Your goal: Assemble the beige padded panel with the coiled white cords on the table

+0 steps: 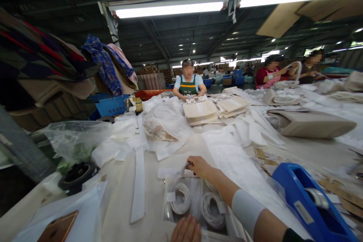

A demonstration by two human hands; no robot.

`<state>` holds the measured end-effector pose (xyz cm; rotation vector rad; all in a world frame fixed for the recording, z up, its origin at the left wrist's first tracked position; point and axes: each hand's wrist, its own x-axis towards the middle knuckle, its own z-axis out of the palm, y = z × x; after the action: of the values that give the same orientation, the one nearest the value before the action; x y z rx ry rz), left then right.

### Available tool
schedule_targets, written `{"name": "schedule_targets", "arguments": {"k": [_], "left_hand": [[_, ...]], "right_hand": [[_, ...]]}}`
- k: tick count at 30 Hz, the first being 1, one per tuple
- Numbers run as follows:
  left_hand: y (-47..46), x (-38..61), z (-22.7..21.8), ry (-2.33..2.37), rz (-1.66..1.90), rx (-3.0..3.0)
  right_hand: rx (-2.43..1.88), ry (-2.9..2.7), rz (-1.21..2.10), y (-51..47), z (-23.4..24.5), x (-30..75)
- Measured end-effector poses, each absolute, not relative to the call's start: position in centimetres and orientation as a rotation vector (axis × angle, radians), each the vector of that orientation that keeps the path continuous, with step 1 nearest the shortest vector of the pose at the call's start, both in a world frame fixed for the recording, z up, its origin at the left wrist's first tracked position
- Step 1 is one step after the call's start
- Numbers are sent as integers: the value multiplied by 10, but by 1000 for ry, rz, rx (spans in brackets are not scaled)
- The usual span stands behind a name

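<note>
A clear plastic bag [190, 200] with two coiled white cords inside lies on the table right before me. My right hand [198, 166] reaches over it and pinches the bag's far edge, fingers closed. My left hand [185, 230] shows only partly at the bottom edge, resting flat on the near end of the bag. A white sleeve cuff covers my right forearm.
A blue tape dispenser [309, 202] sits at the right. A long white strip [138, 185], a black tape roll [77, 176] and a phone [58, 228] lie at the left. Beige bags [200, 111] are piled mid-table. One person stands across the table, others at the far right.
</note>
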<state>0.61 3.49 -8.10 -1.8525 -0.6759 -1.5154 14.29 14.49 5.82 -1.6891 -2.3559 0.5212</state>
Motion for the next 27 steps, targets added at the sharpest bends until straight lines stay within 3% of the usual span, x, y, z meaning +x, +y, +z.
{"name": "schedule_targets", "arguments": {"k": [3,8,16,24,27], "left_hand": [[34,8,-66,-645,-1607,-1775],[20,-24,-33,-518,-1005,-2212],[-9,-33,-8,-710,-818,-2454],[-16,-28,2,-748,-767,-2624],[-15,-26,4,-751,-742,-2661]], "right_hand": [[-1561,-2432,562,147,61,140],[-1560,-2435,400,135,69,143],[-1496,-2390,158,34,86,161],[-1362,-2193,-237,-51,23,161],[-1373,-2187,-241,-50,12,161]]}}
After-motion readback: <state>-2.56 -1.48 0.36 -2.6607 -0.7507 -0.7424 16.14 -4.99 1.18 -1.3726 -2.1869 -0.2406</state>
